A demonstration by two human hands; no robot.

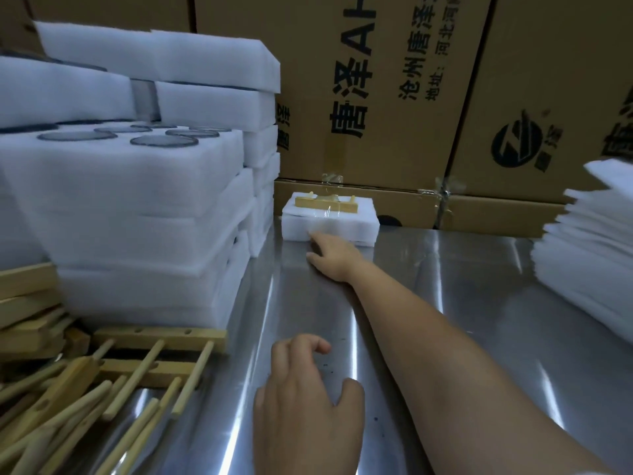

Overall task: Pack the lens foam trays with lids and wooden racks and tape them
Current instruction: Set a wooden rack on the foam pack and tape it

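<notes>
— Nearest us, what is the left hand (308, 402) doing?

— Resting palm down on the steel counter (445, 303), fingers loosely curled, holding nothing.

— And the taped foam pack (330, 225) with the wooden rack (325, 205) on top?

— At the far edge of the counter. The right hand (332, 257) is stretched out to it, fingertips touching its near side, fingers spread flat, gripping nothing.

— Around it?

— Stacked lens foam trays (144, 207) just left of the pack, loose wooden racks (113, 375) at near left, foam lids (589, 255) piled at right.

— Behind?

— Cardboard boxes (394, 80) printed with black characters.
</notes>
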